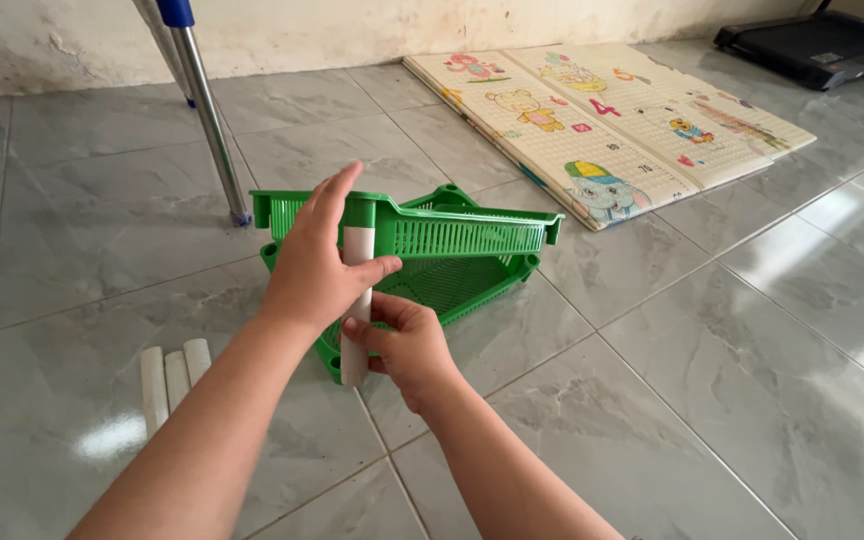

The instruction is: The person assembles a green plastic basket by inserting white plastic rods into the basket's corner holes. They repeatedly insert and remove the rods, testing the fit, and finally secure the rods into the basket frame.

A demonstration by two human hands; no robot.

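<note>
Two green plastic triangular baskets sit stacked on the floor, the upper basket (pixel 452 232) tilted above the lower basket (pixel 462 285). A white plastic tube (pixel 355 300) stands upright at their near corner, its top in the upper basket's corner socket. My left hand (pixel 317 260) holds the upper part of the tube, fingers resting on the basket's rim. My right hand (pixel 407 345) grips the tube lower down, near the lower basket's corner.
Three more white tubes (pixel 174 380) lie on the grey tiled floor to the left. A metal leg with a blue cap (pixel 207 110) stands behind the baskets. A folded cartoon play mat (pixel 602 120) lies at the back right, with a dark treadmill base (pixel 817 45) beyond.
</note>
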